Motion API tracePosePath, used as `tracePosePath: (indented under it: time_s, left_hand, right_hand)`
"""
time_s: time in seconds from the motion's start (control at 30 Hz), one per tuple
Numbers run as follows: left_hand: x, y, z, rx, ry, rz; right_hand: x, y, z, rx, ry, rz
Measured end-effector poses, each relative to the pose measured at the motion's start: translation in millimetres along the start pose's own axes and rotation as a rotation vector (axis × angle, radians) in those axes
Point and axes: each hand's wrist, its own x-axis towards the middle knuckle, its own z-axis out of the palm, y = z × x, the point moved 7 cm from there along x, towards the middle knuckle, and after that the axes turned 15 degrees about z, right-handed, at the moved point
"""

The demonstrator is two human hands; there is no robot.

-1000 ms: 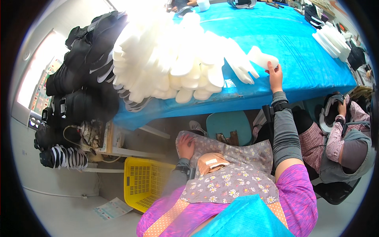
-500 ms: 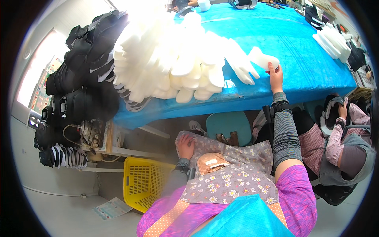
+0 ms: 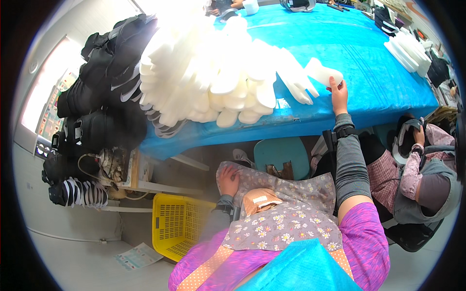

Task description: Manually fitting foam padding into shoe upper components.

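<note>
My right hand (image 3: 339, 96) reaches over the near edge of the blue-covered table (image 3: 359, 58). Its fingers and thumb are closed on the heel end of a white insole (image 3: 321, 73), which lies flat at table height. Just left of that piece, a few more white insoles (image 3: 295, 77) lean in a row. They adjoin a large heap of white insoles (image 3: 194, 89), whose top is washed out by glare. My left hand (image 3: 228, 180) rests flat on the flowered apron (image 3: 286, 213) over my lap, holding nothing, fingers stretched out.
Black shoe uppers (image 3: 107, 92) are piled high at the left. Below stands a yellow plastic basket (image 3: 179, 223). A teal stool (image 3: 282, 155) is under the table edge. At right, a co-worker's hand (image 3: 418, 136) holds a black-and-white shoe upper; white insoles (image 3: 407, 51) stack beyond.
Both my hands stay in place, the right still on the insole. The co-worker's hand and shoe upper at the right have shifted slightly.
</note>
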Motion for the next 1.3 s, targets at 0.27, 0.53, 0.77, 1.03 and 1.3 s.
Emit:
tracePosePath:
  time_s: [0.27, 0.53, 0.77, 1.03, 1.3]
  left_hand:
    - [0.9, -3.0, 5.6, -0.025, -0.037, -0.028]
    - [-1.7, -4.6, 3.4, -0.028, -0.042, -0.031]
    - [1.5, 0.2, 2.7, 0.001, 0.011, 0.01]
    - [3.2, 2.4, 3.6, 0.016, 0.006, 0.014]
    - [1.5, -0.2, 4.8, 0.024, 0.01, 0.018]
  right_hand:
    - [3.0, 0.2, -0.1, 0.008, -0.005, 0.005]
    - [-3.3, -3.3, 0.2, 0.003, -0.001, 0.001]
    - [1.5, 0.4, -0.6, 0.02, -0.01, 0.005]
    - [2.1, 0.7, -0.1, 0.024, -0.011, 0.007]
    - [-2.0, -3.9, 1.4, 0.035, -0.011, 0.01]
